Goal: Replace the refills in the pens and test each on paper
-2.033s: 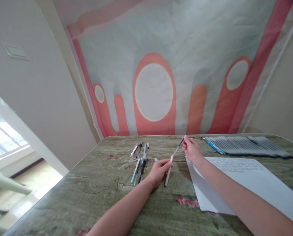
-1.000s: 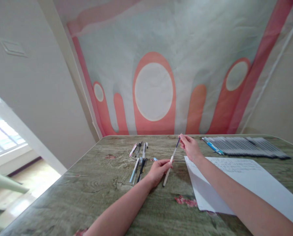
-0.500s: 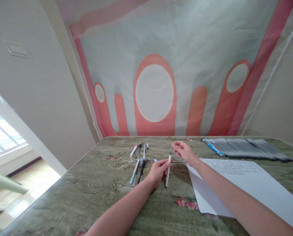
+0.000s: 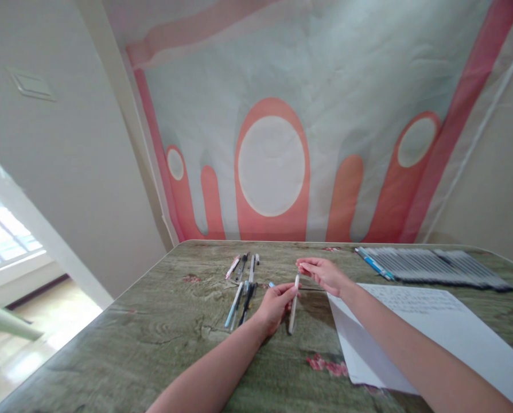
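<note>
A white pen (image 4: 294,312) stands nearly upright in my left hand (image 4: 275,307), its barrel pinched between thumb and fingers above the table. My right hand (image 4: 321,273) is closed in a pinch right at the pen's upper end. What sits between those fingertips is too small to make out. A short, thin dark bit shows between the barrel top and the right fingertips. Just left of my left hand lies a loose group of pens, among them a light blue pen (image 4: 234,306) and a black pen (image 4: 247,303).
A sheet of paper with writing (image 4: 415,338) lies under my right forearm. Behind it, at the right, is a row of many grey refills or pens (image 4: 437,267), with a blue pen (image 4: 374,264) at its left end. The wood-patterned table (image 4: 166,344) meets a wall covering (image 4: 274,223).
My right fingertips have come down and left onto the pen's upper end. The blue tip that stuck out of the barrel there shows much less now. My left hand keeps its hold.
</note>
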Action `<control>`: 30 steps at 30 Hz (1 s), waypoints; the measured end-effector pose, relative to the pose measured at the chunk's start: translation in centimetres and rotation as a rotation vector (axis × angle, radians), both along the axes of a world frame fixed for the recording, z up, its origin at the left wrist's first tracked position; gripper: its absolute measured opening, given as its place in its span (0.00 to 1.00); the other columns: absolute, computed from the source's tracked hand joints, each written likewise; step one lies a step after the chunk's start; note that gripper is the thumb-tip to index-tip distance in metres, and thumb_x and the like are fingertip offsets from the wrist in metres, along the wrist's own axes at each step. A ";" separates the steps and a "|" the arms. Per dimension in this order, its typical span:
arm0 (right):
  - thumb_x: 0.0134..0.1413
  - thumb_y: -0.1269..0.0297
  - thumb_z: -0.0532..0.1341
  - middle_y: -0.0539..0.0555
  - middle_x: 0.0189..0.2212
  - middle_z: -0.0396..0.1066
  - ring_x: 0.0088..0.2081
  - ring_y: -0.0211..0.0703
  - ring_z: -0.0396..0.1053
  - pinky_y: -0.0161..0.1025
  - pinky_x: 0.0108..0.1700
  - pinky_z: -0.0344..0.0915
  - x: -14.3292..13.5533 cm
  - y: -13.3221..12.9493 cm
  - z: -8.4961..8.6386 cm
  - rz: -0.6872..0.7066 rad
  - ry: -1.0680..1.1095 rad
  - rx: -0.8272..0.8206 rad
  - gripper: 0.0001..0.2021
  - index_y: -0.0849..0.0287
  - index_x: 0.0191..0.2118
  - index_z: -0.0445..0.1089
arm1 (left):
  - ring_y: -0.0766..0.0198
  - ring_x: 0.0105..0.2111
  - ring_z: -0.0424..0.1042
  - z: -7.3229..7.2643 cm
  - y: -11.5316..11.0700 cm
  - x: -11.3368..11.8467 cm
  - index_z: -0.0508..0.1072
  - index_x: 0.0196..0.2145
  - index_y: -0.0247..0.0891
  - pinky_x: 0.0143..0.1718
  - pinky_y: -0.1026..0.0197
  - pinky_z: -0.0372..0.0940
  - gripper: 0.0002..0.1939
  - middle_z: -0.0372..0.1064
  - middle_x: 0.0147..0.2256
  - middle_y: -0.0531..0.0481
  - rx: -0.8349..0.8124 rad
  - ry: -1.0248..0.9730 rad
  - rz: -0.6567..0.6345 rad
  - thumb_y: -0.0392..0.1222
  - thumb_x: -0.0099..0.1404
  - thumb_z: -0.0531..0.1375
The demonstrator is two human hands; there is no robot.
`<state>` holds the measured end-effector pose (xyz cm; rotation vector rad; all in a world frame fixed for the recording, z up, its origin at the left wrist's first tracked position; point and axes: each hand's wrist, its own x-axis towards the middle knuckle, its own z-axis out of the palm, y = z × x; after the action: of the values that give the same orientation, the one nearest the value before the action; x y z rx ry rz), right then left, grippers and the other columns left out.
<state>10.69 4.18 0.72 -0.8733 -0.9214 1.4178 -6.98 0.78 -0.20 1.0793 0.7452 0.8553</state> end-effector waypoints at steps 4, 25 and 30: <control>0.41 0.67 0.66 0.53 0.33 0.73 0.29 0.33 0.70 0.32 0.34 0.69 0.5 -0.2 0.4 0.064 -0.018 0.020 0.11 0.58 0.36 0.71 | 0.76 0.18 0.51 0.0 0.0 0.0 0.74 0.40 0.31 0.21 0.68 0.44 0.25 0.65 0.26 0.50 -0.012 -0.011 0.006 0.52 0.48 0.65; 0.37 0.56 0.67 0.48 0.23 0.70 0.23 0.31 0.65 0.29 0.26 0.60 -0.6 -1.0 0.4 0.119 -0.173 0.043 0.14 0.62 0.29 0.71 | 0.76 0.19 0.50 0.2 -0.1 0.1 0.74 0.37 0.31 0.21 0.68 0.44 0.23 0.63 0.23 0.52 0.003 -0.014 -0.020 0.52 0.48 0.64; 0.38 0.57 0.67 0.48 0.23 0.70 0.23 0.30 0.64 0.29 0.25 0.60 -0.8 -1.1 0.3 0.141 -0.153 0.025 0.13 0.62 0.29 0.71 | 0.76 0.18 0.50 0.0 0.0 0.1 0.75 0.36 0.30 0.21 0.67 0.44 0.22 0.62 0.23 0.52 0.020 -0.030 -0.014 0.51 0.48 0.64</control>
<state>9.88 3.08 0.98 -0.9229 -1.1331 1.4706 -6.86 0.77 -0.16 1.0867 0.7045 0.8666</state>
